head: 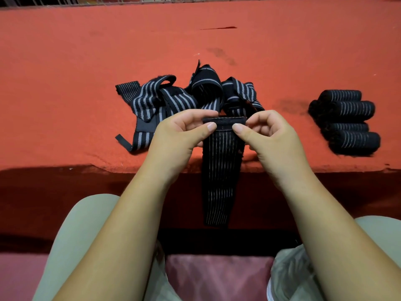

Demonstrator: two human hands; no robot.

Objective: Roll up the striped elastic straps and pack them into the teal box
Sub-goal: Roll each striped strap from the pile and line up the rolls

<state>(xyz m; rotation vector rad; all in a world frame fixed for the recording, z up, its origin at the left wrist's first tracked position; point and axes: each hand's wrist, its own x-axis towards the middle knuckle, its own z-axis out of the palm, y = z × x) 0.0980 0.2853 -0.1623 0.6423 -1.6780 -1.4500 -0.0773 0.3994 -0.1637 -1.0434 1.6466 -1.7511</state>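
A black strap with thin grey stripes (219, 181) hangs over the front edge of the red table. Its top end is a black hook-and-loop band. My left hand (184, 131) pinches that end at its left corner between thumb and fingers. My right hand (267, 131) pinches the right corner the same way. Behind my hands lies a loose heap of unrolled striped straps (173, 98). Several rolled straps (347, 120) lie stacked at the right of the table. No teal box is in view.
The table carries a red felt cover (86, 61) with a dark slit far back. A wire fence runs along the far edge. My knees in pale trousers and a pink cushion (217, 276) are below the table edge.
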